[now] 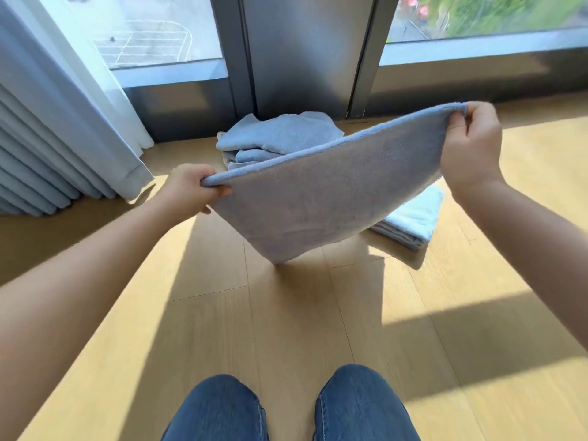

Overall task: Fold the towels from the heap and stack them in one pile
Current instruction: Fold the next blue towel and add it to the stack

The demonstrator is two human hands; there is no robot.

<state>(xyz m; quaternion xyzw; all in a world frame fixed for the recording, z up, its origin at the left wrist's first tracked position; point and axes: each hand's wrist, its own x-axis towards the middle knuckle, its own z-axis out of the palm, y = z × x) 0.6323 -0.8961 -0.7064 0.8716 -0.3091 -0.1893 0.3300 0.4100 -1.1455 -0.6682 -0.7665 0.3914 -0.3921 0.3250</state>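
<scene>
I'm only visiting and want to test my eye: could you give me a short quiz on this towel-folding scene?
1. True or false: the left hand and the right hand both grip the blue towel by its top edge.
2. The folded pile lies: A) on the wooden floor, right of the heap; B) on a chair; C) on a table.
3. Fill in: the curtain hangs on the person's ____ side.
Key: 1 true; 2 A; 3 left.

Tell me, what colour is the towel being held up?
A plain light blue terry towel, seen in the head view.
</scene>
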